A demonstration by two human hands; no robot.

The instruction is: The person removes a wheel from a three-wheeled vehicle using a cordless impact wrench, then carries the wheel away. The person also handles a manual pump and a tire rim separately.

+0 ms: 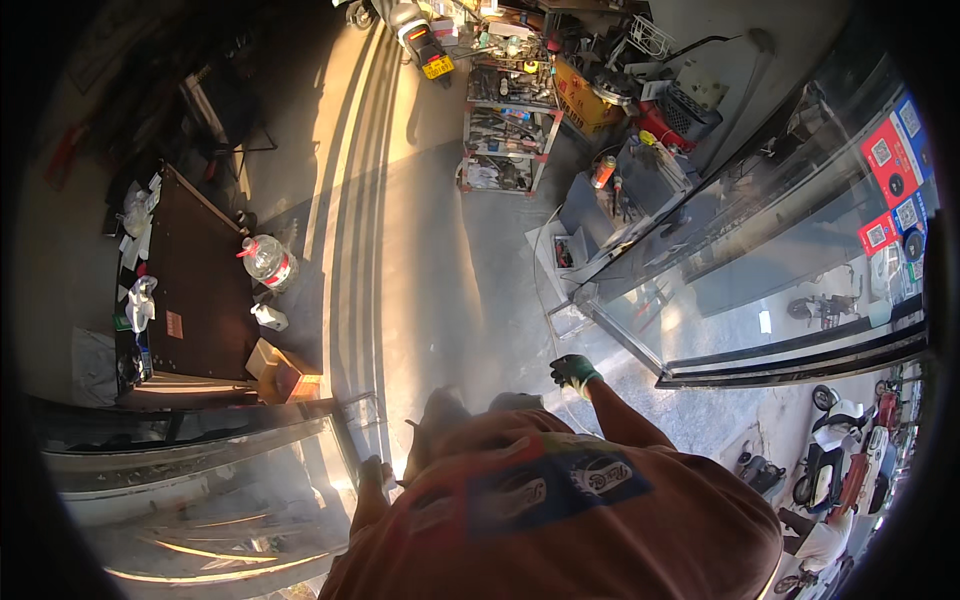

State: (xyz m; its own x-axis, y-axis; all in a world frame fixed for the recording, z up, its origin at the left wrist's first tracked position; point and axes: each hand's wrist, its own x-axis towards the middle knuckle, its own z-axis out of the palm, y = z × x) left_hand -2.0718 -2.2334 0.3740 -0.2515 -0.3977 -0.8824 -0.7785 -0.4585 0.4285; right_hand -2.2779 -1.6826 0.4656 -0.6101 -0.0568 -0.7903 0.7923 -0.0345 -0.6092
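Observation:
My right hand (574, 371) is held out ahead of my body, in a glove with a dark front and a pale green and white back. Its fingers look curled in, and whatever they might hold is hidden. A thin pale cable (553, 335) runs along the floor near it; I cannot tell whether they touch. Low at my left side, my left hand (375, 474) is small and blurred, close to the edge of a glass door (343, 448). Its fingers cannot be made out. My brown shirt covers the lower middle of the view.
Ahead stands a metal shelf cart (510, 147) full of tools and parts. A brown cabinet (205, 290), a large clear water bottle (268, 262) and an open cardboard box (280, 373) are left. A glass door (740, 290) stands right, with parked scooters (822, 470) outside.

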